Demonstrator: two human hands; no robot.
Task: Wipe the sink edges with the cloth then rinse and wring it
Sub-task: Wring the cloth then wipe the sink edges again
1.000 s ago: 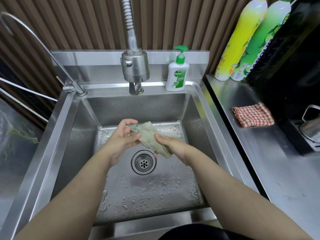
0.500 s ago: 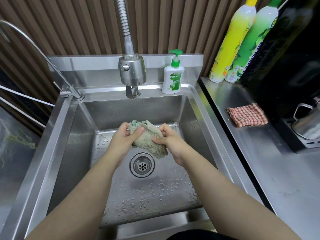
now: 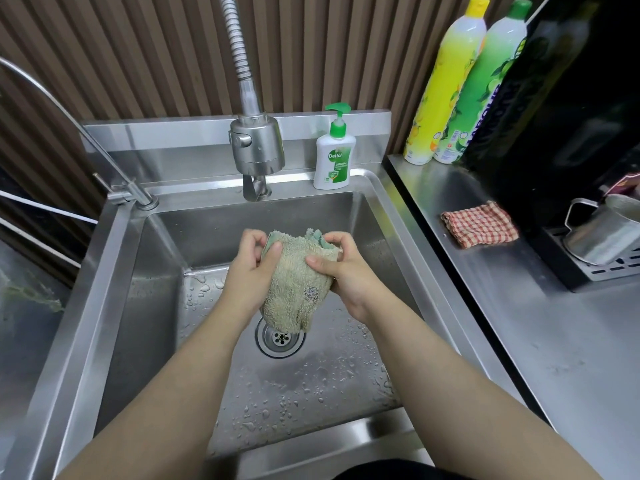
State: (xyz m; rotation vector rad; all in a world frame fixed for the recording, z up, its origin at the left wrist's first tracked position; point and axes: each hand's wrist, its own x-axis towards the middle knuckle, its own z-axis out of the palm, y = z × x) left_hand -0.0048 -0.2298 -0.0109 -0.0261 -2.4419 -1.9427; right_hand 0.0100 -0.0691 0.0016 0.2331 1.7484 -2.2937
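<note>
A pale green terry cloth hangs over the middle of the steel sink, just above the drain. My left hand pinches its upper left corner and my right hand pinches its upper right edge, so the cloth is spread open between them with its lower end dangling. The spray faucet head sits behind the cloth with no water running. Droplets cover the basin floor.
A soap pump bottle stands on the back ledge. A thin curved tap sits at the back left. On the right counter lie a red checked cloth, two tall detergent bottles and a metal kettle.
The bunched cloth has been opened out and lifted; both hands have shifted up to its top corners, and it now hangs flat between them instead of being twisted.
</note>
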